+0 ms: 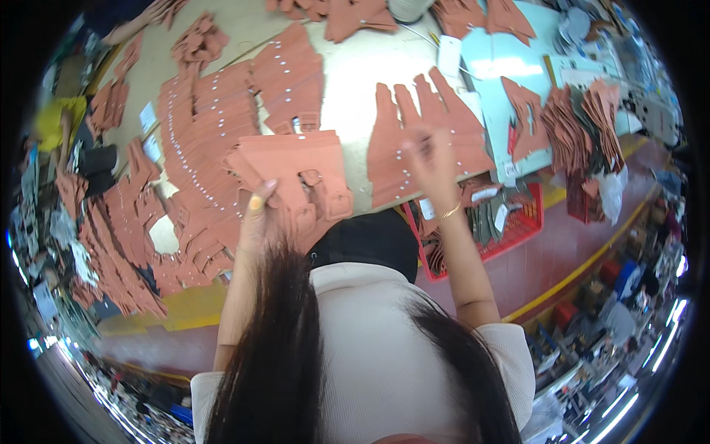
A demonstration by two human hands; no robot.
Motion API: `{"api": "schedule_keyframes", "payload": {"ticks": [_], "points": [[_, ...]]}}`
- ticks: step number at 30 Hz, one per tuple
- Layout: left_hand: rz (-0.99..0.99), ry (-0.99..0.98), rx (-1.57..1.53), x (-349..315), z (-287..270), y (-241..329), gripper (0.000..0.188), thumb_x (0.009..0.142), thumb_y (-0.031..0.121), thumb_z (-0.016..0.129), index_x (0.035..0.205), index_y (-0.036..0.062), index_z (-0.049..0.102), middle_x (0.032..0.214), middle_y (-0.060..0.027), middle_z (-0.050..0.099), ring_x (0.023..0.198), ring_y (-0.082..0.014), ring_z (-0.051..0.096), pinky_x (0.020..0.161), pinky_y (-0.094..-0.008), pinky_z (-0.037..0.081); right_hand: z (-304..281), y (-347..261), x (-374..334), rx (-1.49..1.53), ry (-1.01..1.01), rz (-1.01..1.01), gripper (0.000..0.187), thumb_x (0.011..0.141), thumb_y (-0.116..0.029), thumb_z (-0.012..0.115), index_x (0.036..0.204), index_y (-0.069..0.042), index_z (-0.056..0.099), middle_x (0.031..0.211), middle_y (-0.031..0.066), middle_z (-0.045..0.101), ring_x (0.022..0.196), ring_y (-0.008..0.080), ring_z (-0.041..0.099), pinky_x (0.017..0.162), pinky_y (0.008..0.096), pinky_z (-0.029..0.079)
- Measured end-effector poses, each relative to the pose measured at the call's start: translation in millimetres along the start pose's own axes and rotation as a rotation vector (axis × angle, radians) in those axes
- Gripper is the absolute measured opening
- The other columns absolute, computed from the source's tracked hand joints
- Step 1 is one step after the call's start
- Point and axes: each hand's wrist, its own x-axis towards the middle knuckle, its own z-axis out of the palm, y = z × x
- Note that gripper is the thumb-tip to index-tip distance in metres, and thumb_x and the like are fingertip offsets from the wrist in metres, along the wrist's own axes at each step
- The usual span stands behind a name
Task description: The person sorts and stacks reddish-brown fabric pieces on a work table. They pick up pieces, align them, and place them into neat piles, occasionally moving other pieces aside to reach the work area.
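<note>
Fingers (pixel 265 188) of the left hand (pixel 255 223) are clamped on the near left edge of a stack of terracotta pieces (pixel 292 152), the thumb lying on top and a yellow wrap (pixel 256 202) showing on one digit. The stack sits in front of the person, at the near side of the bench (pixel 351 81), its cut-out tabs toward the body. The right hand (pixel 430 157) is over a spread of overlapping terracotta panels (pixel 388 152) to the right of the stack; it is blurred, so I cannot tell whether its fingers are apart or together, or whether they touch the panels. A gold bracelet (pixel 449 212) circles that wrist.

Left of the stack, a long overlapping row of terracotta panels (pixel 211 122) with white dots curves along the bench. Below the right forearm, a red crate (pixel 538 203) contains dark green pieces (pixel 484 228) and white tags. A pale blue surface (pixel 497 111) adjoins on the right, and a co-worker's hand (pixel 157 12) reaches in at the far left corner.
</note>
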Motion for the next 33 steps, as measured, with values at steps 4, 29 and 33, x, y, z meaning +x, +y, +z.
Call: {"api": "schedule_keyframes", "payload": {"ticks": [4,29,33], "points": [[0.054,-0.047,0.094,0,-1,-4,0.060,0.087,0.027,0.063,0.134,-0.0008,0.038,0.122,-0.0160,0.055,0.111,-0.0276,0.058,0.098,-0.0438,0.048,49,-102,-21,0.357,-0.436,0.099,0.035,0.084,-0.021,0.071,0.110,-0.002,0.059,0.094,0.0117,0.062,0.077,0.0184,0.063,0.068,0.0295,0.051],[-0.283,-0.054,0.443,73,-46,-3,0.059,0.082,0.033,0.076,0.125,-0.0004,0.053,0.115,-0.0112,0.062,0.102,-0.0186,0.062,0.084,-0.0309,0.053,152,-28,-40,0.544,-0.708,0.456,0.070,0.079,-0.020,0.077,0.133,0.004,0.039,0.118,0.0152,0.059,0.107,0.0199,0.059,0.092,0.0314,0.048],[-0.223,-0.023,0.486,74,-47,-19,0.055,0.080,0.029,0.076,0.123,0.0014,0.055,0.112,-0.0108,0.063,0.099,-0.0190,0.064,0.081,-0.0311,0.055,145,-25,-37,0.555,-0.764,0.550,0.070,0.079,-0.017,0.077,0.135,0.001,0.038,0.118,0.0121,0.058,0.108,0.0197,0.057,0.092,0.0318,0.047]]}}
